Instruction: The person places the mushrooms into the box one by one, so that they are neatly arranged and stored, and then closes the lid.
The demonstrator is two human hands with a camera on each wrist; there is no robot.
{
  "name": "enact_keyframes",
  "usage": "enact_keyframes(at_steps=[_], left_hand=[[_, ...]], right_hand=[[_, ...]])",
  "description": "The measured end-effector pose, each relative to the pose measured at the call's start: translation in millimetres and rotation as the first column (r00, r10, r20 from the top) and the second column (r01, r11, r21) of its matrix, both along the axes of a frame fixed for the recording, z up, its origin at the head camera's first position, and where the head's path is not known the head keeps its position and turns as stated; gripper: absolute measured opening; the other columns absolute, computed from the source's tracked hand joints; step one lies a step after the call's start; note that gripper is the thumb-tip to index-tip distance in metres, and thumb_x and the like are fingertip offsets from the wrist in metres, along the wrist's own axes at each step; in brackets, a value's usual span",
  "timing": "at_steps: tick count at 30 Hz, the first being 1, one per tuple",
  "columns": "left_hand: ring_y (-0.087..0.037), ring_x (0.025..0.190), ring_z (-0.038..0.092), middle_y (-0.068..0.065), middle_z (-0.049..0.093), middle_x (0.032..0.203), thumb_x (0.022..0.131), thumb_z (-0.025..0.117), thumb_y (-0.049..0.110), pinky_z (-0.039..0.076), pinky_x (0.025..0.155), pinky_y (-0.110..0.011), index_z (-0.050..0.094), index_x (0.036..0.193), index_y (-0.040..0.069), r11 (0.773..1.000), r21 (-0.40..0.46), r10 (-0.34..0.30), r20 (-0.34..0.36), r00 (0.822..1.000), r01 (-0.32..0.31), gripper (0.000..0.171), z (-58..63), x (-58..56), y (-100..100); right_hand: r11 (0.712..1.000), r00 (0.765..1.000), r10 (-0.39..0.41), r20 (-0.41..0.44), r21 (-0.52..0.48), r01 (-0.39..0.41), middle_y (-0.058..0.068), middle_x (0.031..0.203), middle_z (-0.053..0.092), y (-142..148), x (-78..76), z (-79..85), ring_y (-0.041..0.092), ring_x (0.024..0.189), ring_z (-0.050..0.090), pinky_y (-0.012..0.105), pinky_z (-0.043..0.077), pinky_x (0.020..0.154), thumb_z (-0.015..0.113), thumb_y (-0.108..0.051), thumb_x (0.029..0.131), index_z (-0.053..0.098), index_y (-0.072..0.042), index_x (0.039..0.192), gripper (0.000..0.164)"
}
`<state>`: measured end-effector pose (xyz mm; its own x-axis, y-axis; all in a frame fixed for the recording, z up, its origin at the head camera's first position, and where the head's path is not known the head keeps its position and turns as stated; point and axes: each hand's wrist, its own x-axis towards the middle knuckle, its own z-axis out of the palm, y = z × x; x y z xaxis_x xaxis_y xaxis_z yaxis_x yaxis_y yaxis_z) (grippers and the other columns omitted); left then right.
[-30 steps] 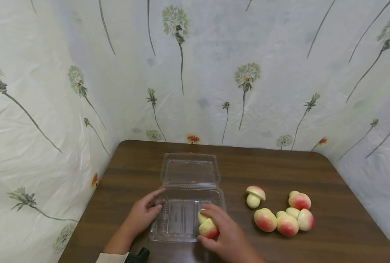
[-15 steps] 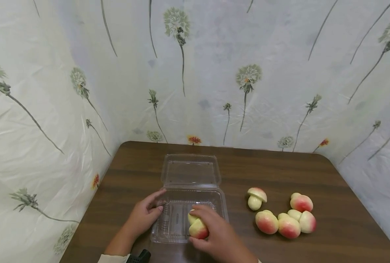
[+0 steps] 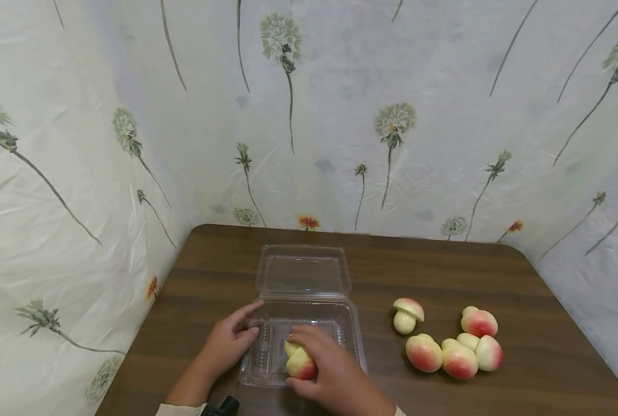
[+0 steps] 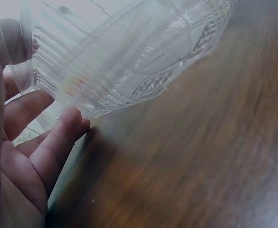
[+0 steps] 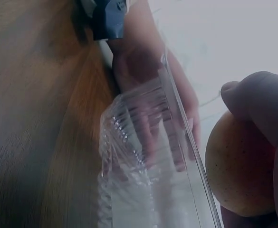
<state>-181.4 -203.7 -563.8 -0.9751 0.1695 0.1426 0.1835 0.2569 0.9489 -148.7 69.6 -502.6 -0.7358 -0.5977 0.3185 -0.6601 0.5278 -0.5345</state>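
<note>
My right hand (image 3: 326, 370) grasps a mushroom-shaped piece (image 3: 302, 366), pale with a red blush, over the near middle of the clear container (image 3: 360, 338). From the right wrist it looks higher than the rim, but I cannot tell whether it touches anything below. My left hand (image 3: 230, 341) clasps nothing; its fingers rest extended against the container's left wall.

A slip seems the likeliest trouble: the piece looks smooth and rounded, so too light a hold could let it drop and roll. If I come down unevenly, the piece could catch the near rim and drag the container, which looks thin and light, along the desk (image 3: 527, 323). Pressing too hard on the left could flex that wall or push everything right. The lid (image 3: 303, 271) lies folded back on the far side, and a hard bump might tip it up. To the right sit 5 other pieces (image 3: 424, 353), 4 of them crowded together; my right hand swinging back carelessly could set them rolling.
</note>
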Motion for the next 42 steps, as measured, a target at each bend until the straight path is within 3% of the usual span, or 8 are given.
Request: enact_keyframes(at_steps=[4, 11, 19, 33, 42], left_hand=[[-0.032, 0.124, 0.068, -0.014, 0.058, 0.152, 0.099, 0.067, 0.003, 0.055, 0.092, -0.022, 0.057, 0.15, 0.016, 1.0, -0.001, -0.01, -0.017, 1.0, 0.01, 0.053, 0.0, -0.5, 0], [-0.036, 0.125, 0.067, -0.018, 0.053, 0.155, 0.1, 0.065, 0.003, 0.054, 0.093, -0.021, 0.055, 0.151, 0.011, 0.999, 0.007, -0.033, -0.055, 0.998, 0.034, 0.052, -0.8, -1.2, -1], [-0.033, 0.122, 0.07, -0.017, 0.064, 0.144, 0.099, 0.067, 0.003, 0.056, 0.088, -0.023, 0.057, 0.149, 0.015, 1.0, -0.004, -0.01, -0.038, 0.999, 0.01, 0.053, -0.7, -0.8, -1], [-0.032, 0.124, 0.069, -0.018, 0.064, 0.144, 0.101, 0.066, 0.007, 0.055, 0.091, -0.022, 0.054, 0.152, 0.018, 0.999, -0.017, -0.034, -0.021, 0.999, 0.034, 0.054, 0.4, -0.7, -4], [-0.033, 0.125, 0.068, -0.018, 0.066, 0.14, 0.102, 0.065, 0.008, 0.053, 0.093, -0.02, 0.054, 0.153, 0.019, 0.999, -0.024, -0.041, -0.011, 0.999, 0.041, 0.054, -0.3, -1.0, -5]], right_hand=[[1.0, 1.0, 0.005, -0.02, -0.004, -0.005, -0.004, 0.147, 0.057, -5, -0.9, -1.5, 0.015, 0.126, 0.062, 0.036, 0.056, 0.099, 0.09, -0.033, 0.081, 0.064, -0.02, 0.136, 0.062], [1.0, 0.997, -0.029, 0.066, -0.008, 0.03, -0.004, 0.138, 0.049, -12, -3.6, -1.4, 0.007, 0.1, 0.059, 0.025, 0.054, 0.081, 0.089, -0.034, 0.083, 0.062, -0.026, 0.137, 0.06], [1.0, 0.993, 0.0, 0.114, 0.009, -0.001, -0.008, 0.133, 0.051, -16, -6.9, -3.4, 0.007, 0.105, 0.057, 0.026, 0.054, 0.085, 0.089, -0.034, 0.083, 0.063, -0.024, 0.136, 0.06], [0.992, 0.99, 0.07, 0.12, 0.096, -0.082, -0.006, 0.142, 0.059, -19, -10.8, -8.3, 0.012, 0.127, 0.059, 0.038, 0.052, 0.105, 0.083, -0.04, 0.09, 0.059, -0.024, 0.142, 0.06], [0.988, 0.972, 0.064, 0.225, 0.12, -0.093, -0.007, 0.142, 0.059, -19, -12.4, -8.7, 0.009, 0.127, 0.057, 0.039, 0.051, 0.106, 0.074, -0.051, 0.095, 0.057, -0.026, 0.145, 0.058]])
